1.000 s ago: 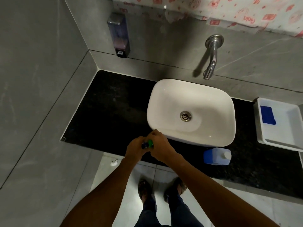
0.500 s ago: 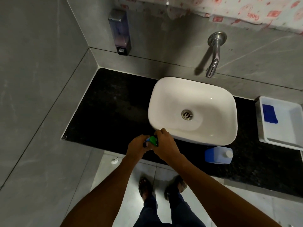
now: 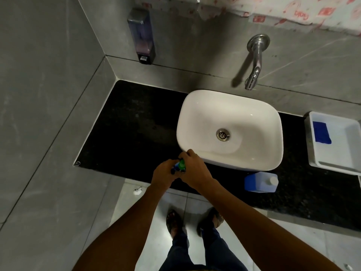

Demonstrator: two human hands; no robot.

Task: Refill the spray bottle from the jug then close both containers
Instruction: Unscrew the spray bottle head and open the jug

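A: Start big. What carries everything?

B: A black counter [image 3: 136, 122] across the middle, grey tiled walls at nine and twelve o'clock. A white basin [image 3: 230, 130] sits on it just right of centre, a wall tap [image 3: 254, 63] above it at twelve and a soap dispenser [image 3: 141, 36] at eleven. At three o'clock stands a white tray [image 3: 336, 163] with a blue cloth [image 3: 321, 132] inside.

A: And the task's things?

B: The jug [image 3: 260, 181], blue with a white cap facing up, stands on the counter at about four o'clock from the hands, just in front of the basin and apart from both hands. The spray bottle [image 3: 178, 167] is at the counter's front edge, at the basin's seven o'clock corner, seen from above so its long axis runs roughly toward the camera; only the green and blue top shows.

A: The hands?

B: The left hand [image 3: 164, 176] is curled around the bottle from nine o'clock. The right hand [image 3: 194, 169] is closed over the green top from three o'clock, fingers bent down on it. Both have hold of the bottle; nothing else is gripped.

A: So what does the next move turn on?

B: I'd judge the top is being twisted, though I cannot tell whether it is being loosened or tightened. The jug lies to the right, so the right hand is the nearer one to reach it.
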